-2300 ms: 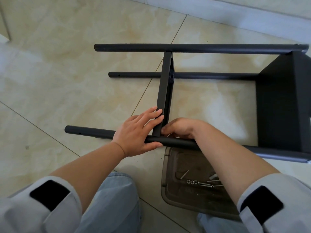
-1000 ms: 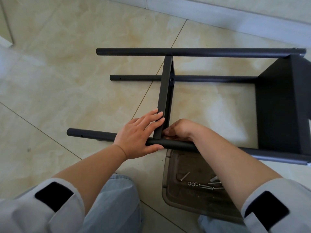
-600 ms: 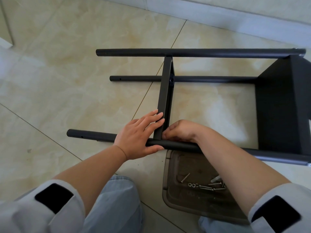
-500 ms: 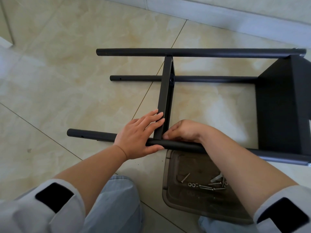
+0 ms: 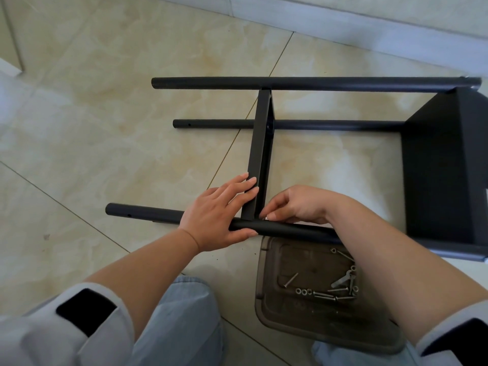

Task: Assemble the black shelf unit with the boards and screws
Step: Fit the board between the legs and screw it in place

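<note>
A: Your black metal shelf unit [image 5: 317, 122] lies on its side on the tiled floor [image 5: 105, 114], so the joints face you.

B: Why is the left hand [image 5: 219, 217] there?

A: Fingers spread flat on the thin black middle board [image 5: 260, 154], thumb under the near black round post [image 5: 148, 215]; likely squaring the joint.

B: The right hand [image 5: 295, 206]?

A: Pinching a small silver screw [image 5: 266, 219] at that joint.

B: Containers?

A: The brown translucent plastic tray [image 5: 266, 286] under your right forearm holds loose silver screws [image 5: 327, 295] and washers [image 5: 303, 291].

black shelf frame [image 5: 317, 84], beige marbled floor tiles [image 5: 105, 101], brown tray [image 5: 266, 299], silver screws [image 5: 324, 294].
</note>
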